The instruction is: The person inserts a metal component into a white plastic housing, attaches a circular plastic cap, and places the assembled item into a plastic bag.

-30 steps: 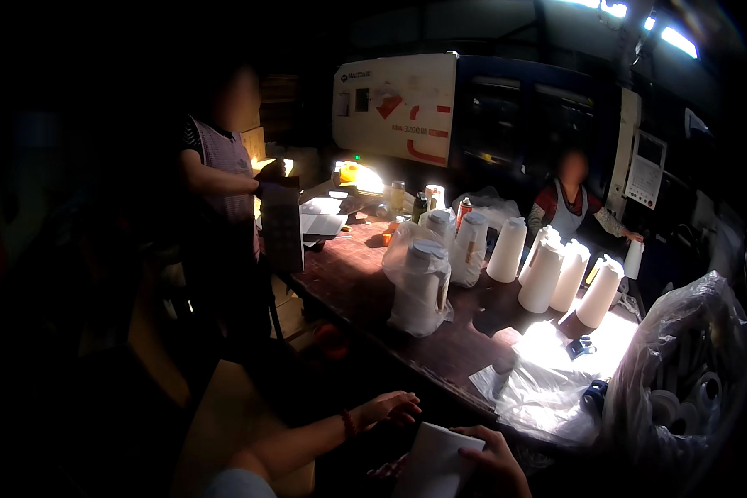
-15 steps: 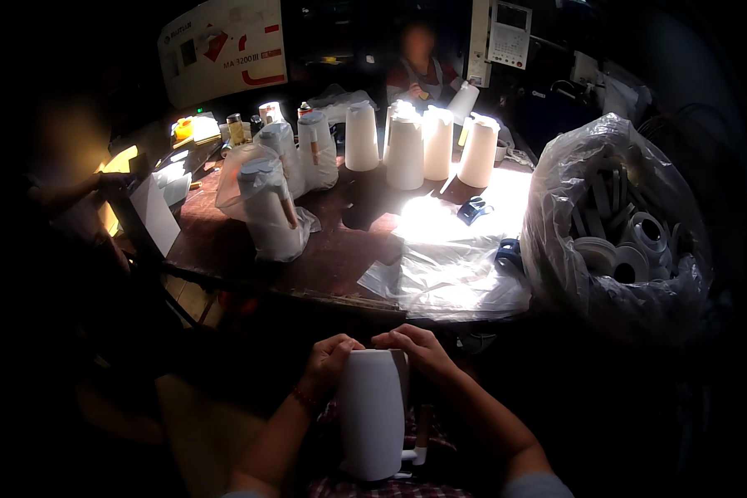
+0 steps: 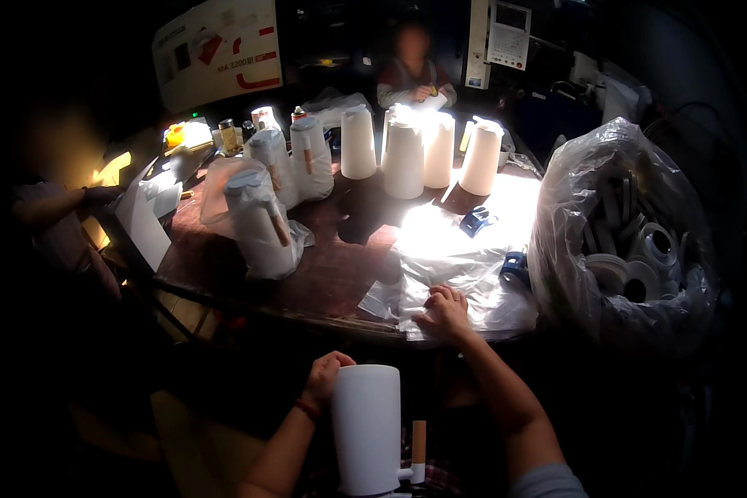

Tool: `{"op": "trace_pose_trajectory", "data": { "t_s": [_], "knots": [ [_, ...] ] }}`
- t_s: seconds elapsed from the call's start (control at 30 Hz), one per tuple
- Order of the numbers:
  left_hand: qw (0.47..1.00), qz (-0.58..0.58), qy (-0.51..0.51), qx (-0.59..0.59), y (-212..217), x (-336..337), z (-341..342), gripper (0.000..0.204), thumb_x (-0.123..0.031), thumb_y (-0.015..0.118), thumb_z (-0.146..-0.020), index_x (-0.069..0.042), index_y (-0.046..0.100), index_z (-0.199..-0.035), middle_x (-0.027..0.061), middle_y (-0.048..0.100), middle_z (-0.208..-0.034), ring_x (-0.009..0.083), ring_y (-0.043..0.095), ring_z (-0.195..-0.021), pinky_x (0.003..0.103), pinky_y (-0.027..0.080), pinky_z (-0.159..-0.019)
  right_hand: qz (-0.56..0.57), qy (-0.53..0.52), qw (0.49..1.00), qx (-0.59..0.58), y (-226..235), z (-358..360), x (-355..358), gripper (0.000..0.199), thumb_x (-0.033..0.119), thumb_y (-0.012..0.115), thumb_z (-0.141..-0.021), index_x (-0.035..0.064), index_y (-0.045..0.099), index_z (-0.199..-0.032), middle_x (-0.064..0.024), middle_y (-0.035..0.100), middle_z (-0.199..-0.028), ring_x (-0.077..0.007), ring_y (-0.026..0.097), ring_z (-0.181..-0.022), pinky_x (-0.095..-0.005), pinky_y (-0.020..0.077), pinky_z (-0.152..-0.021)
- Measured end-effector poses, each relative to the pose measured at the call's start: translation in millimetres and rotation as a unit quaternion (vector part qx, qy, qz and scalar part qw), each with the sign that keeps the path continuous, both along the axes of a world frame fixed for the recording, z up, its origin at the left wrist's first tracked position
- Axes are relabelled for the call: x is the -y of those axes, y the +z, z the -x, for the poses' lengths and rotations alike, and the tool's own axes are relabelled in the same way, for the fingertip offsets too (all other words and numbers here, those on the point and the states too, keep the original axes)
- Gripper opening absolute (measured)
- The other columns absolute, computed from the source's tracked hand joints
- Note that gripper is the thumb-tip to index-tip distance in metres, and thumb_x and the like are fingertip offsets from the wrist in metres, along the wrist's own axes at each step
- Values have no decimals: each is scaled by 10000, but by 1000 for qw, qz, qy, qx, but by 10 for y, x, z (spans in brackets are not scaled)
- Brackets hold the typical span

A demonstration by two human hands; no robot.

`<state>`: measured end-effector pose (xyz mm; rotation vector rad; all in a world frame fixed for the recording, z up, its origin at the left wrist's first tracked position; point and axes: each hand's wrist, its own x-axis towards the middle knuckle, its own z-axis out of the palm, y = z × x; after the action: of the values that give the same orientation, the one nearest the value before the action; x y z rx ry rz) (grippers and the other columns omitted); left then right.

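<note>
A tall white jug (image 3: pixel 367 432) rests against my lap, its brown-gripped handle (image 3: pixel 419 444) on the right side. My left hand (image 3: pixel 328 378) is closed on the jug's far end, at the left edge; part of its fingers is hidden behind it. My right hand (image 3: pixel 446 315) has reached forward to the table's near edge. It lies with fingers apart on a stack of clear plastic bags (image 3: pixel 490 290). Nothing shows in its grasp.
On the dark red table (image 3: pixel 340 278) stand bagged jugs (image 3: pixel 253 224) at left and several bare white jugs (image 3: pixel 404 158) behind. Blue tape dispensers (image 3: pixel 476 221) lie near the bags. A large plastic sack (image 3: pixel 564 274) of white parts stands right. Co-workers are at left and across.
My right hand has left the jug and moved forward onto the plastic bags. My left hand still holds the jug, which sits slightly lower. The co-worker across has lowered a white jug.
</note>
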<state>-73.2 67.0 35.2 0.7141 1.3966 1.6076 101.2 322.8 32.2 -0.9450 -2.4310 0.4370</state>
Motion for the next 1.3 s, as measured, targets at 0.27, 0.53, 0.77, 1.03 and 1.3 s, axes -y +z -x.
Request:
{"op": "trace_pose_trajectory", "data": {
  "t_s": [0.27,0.53,0.77,1.03,1.3],
  "knots": [
    [991,63,-120,-3,161,-132,64,283,-266,547,-954,-4,635,-1013,80,662,-891,112,617,-761,261,529,-695,292,41,934,-203,37,199,294,276,242,601,-916,-21,667,-864,-121,677,-767,-199,650,-774,-309,492,-695],
    [995,18,-14,98,-25,-277,-21,118,-118,613,-917,-12,610,-969,52,653,-807,81,614,-652,212,513,-569,358,142,901,-197,-25,421,913,248,211,628,-909,-28,675,-861,-53,659,-764,-91,594,-716,-244,476,-657],
    [994,-32,101,-7,-307,-198,3,82,13,582,-843,-39,524,-870,48,601,-888,104,582,-777,258,515,-670,640,72,600,-475,286,237,1227,199,208,506,-970,21,573,-945,-41,598,-790,-137,591,-696,-274,482,-614],
    [987,-124,-44,89,-103,-116,9,172,-130,547,-890,6,600,-981,79,651,-927,128,608,-835,271,502,-764,600,138,644,-453,86,130,1110,124,157,540,-970,56,560,-901,17,557,-758,-67,527,-654,-218,443,-619],
    [980,-44,192,-6,-145,31,-128,115,-33,523,-827,-19,634,-799,28,625,-757,86,565,-664,246,466,-557,617,138,606,-482,207,131,1312,197,220,521,-987,57,574,-889,6,585,-764,-36,494,-627,-182,409,-580]
  ]
}}
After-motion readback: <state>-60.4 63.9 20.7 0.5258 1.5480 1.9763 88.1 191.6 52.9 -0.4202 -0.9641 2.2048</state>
